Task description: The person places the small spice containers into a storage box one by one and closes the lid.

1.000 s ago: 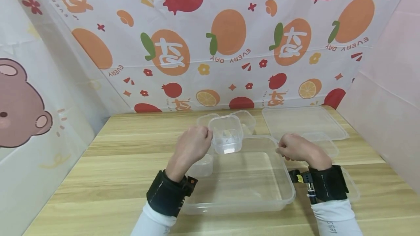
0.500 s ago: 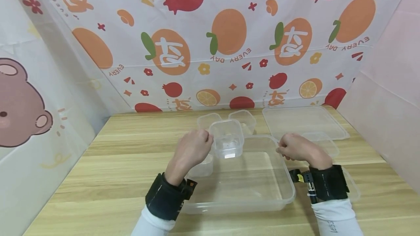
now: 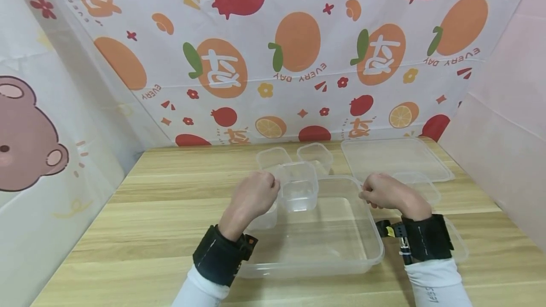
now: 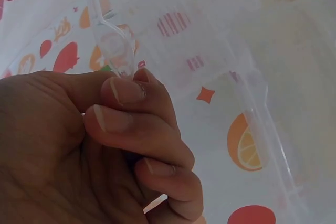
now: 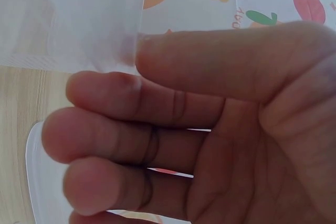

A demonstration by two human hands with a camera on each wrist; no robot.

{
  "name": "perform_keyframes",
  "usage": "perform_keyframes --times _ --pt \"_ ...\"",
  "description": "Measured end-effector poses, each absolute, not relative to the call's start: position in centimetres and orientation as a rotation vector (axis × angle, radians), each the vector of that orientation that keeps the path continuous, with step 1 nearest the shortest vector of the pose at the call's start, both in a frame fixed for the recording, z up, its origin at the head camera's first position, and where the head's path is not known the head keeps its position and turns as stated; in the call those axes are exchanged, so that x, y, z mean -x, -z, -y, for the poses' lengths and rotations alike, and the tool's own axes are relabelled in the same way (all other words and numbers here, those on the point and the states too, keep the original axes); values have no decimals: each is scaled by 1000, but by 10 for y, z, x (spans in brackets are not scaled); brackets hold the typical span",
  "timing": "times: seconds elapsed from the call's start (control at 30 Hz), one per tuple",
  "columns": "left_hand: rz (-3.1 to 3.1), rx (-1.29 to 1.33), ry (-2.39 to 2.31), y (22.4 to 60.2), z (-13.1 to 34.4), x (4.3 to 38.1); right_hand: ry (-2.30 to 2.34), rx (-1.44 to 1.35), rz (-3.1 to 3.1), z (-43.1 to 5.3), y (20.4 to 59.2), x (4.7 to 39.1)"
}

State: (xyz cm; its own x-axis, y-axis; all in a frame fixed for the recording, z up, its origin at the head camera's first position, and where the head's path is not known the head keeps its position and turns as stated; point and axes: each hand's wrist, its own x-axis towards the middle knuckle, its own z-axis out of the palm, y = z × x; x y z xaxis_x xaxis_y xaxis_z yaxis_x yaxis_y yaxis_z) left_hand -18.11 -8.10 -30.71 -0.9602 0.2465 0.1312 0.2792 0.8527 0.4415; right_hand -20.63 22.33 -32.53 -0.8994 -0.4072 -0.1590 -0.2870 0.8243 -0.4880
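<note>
My left hand (image 3: 253,195) pinches the left rim of a small clear plastic container (image 3: 300,198), which hangs over the back left of a large clear plastic container (image 3: 311,269). In the left wrist view, the thumb and fingertips (image 4: 126,92) meet at the small container's edge (image 4: 210,30). At the large container's right back corner, my right hand (image 3: 390,194) grips the rim. The right wrist view has the thumb and index finger at the translucent wall (image 5: 79,24). Another small container (image 3: 264,221) sits at the large one's left side, partly hidden by my left hand.
Two more small containers, one at left (image 3: 273,157) and one at right (image 3: 322,155), stand behind the large one. A big flat lid (image 3: 394,155) lies at the back right, with smaller lids (image 3: 426,192) nearer my right arm. A printed cloth (image 3: 256,60) hangs behind the table.
My left hand and the small container have come down slightly and a little to the right, toward the large container. The right hand keeps its place on the rim.
</note>
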Motion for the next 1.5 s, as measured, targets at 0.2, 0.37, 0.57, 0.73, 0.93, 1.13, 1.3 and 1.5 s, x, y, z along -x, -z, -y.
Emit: perform_keyframes --times 0.2,0.37,0.57,0.73,0.93,1.13,1.3,1.5 --pt "2961 435 661 311 79 183 673 538 -2750 -223 325 207" --pt "2965 449 621 313 77 184 671 538 -2754 -224 326 207" --pt "2955 463 607 318 76 184 676 523 -2751 -224 326 207" --pt "2966 464 626 318 76 186 681 527 -2754 -224 326 207" --pt "2976 455 610 319 75 185 682 547 -2752 -224 326 208" --pt "2993 451 563 321 74 186 677 536 -2750 -224 326 208" --pt "3011 458 558 323 74 186 679 528 -2747 -224 327 208" --pt "3023 461 572 323 73 187 681 531 -2750 -224 327 208"
